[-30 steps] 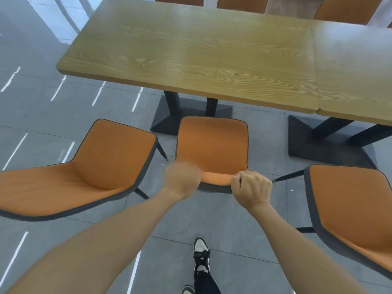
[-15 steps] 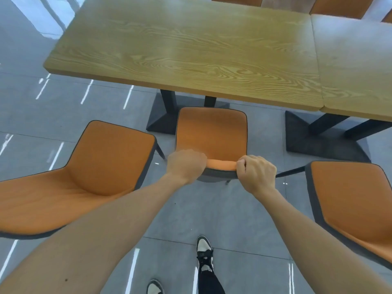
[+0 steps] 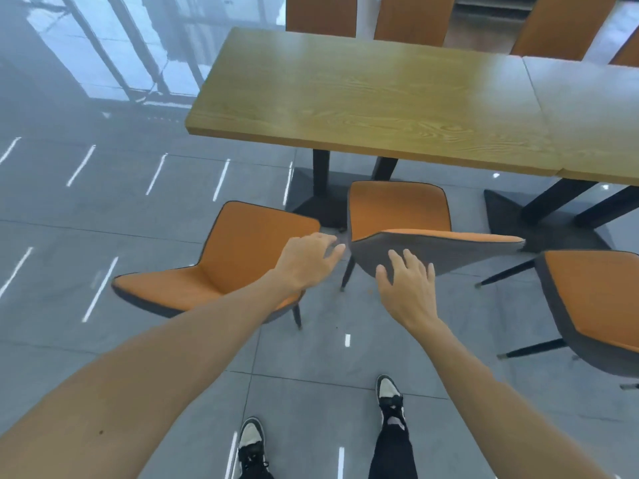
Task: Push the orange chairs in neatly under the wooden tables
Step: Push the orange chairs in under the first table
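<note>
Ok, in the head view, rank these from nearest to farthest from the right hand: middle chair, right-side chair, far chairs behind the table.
From the right hand:
1. Middle chair, directly ahead, its grey back at the fingertips.
2. Right-side chair, off to the right, turned sideways.
3. Far chairs, across the wooden table.

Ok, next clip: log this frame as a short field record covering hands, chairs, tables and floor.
left hand: open, fingers spread, at the middle chair's left edge
right hand: open, in front of the middle chair's grey back
middle chair: seat facing the table, not under it
left chair: turned sideways, clear of the table
right chair: pulled out, partly out of frame
wooden tables: two, butted end to end
floor: grey glossy tiles
</note>
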`<state>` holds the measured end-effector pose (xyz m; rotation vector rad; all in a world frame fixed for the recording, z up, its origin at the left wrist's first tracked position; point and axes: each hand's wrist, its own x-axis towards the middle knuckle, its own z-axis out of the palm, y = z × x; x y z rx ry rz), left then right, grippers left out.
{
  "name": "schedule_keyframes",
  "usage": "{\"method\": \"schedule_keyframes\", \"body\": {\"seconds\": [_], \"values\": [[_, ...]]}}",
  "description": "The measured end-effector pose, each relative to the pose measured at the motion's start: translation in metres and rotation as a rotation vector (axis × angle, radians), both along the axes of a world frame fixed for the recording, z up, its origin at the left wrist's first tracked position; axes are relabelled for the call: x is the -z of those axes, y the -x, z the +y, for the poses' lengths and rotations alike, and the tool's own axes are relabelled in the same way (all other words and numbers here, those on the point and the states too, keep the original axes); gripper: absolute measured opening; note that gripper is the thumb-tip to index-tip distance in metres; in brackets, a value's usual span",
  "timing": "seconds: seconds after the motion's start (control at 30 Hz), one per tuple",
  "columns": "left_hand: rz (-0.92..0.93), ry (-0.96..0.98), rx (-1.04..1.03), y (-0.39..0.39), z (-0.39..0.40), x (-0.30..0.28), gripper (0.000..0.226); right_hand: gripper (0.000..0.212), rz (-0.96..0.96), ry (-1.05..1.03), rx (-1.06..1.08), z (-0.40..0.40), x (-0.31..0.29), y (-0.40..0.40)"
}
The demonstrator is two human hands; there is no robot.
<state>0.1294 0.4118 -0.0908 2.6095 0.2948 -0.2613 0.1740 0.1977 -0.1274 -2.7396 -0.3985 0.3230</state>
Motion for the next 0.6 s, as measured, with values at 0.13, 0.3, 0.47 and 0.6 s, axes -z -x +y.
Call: {"method": "schedule_keyframes", "body": {"seconds": [0.13,0.3,0.47,0.6], "values": [[-0.071,-0.04,-0.089,0.081,0.08,-0.001,0.048,0.049,-0.011,-0.088,-0.142,0.097,-0.008,0.093],[-0.005,-0.118,-0.2,0.148,0.159,0.014,0.052,0.051,0.129,-0.189,-0.248,0.184,-0.001,0.156],[0.129,-0.292,-0.228,0.199,0.22,0.05,0.071,0.037,0.152,-0.215,-0.275,0.238,0.02,0.192],[0.031,-0.351,-0.269,0.203,0.221,0.08,0.059,0.044,-0.029,-0.102,-0.184,0.25,0.039,0.184]]}}
